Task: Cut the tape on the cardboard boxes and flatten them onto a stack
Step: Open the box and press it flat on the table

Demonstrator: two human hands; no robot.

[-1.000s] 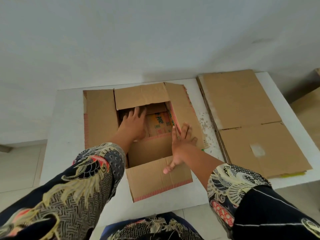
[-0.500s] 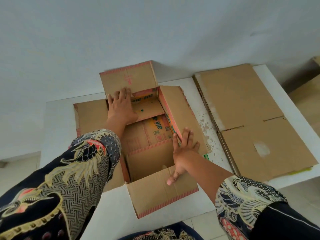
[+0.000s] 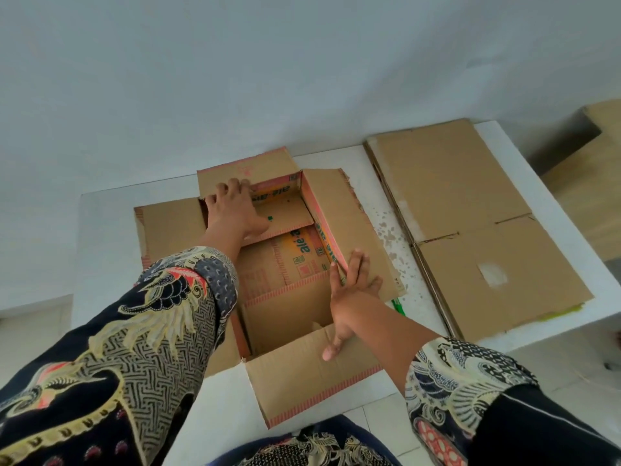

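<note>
Open box (image 3: 285,264): standing on the white table (image 3: 111,237), left of centre, all four top flaps spread; printed lettering visible on the inner bottom and right wall.
Far flap (image 3: 265,169): tilted up toward the wall, pink-striped edge on top.
Right flap (image 3: 356,223): folded outward, lying nearly flat toward the stack.
Near flap (image 3: 302,375): folded out over the table's front edge.
Left flap (image 3: 168,227): laid flat on the table.
Left hand (image 3: 235,210): reaching across the box opening, fingers curled over the base of the far flap, gripping its fold.
Right hand (image 3: 349,294): fingers straight and together, pressed against the right wall's near corner, thumb resting on the near flap.
Flattened stack (image 3: 470,223): several folded boxes piled on the table's right side, just beside the right flap, not touching it.
Green object (image 3: 398,306): partly hidden under the right flap's near corner; kind not discernible.
Another cardboard box (image 3: 591,183): beyond the table's right edge.
Sleeves (image 3: 141,348): dark, patterned, on both arms.
</note>
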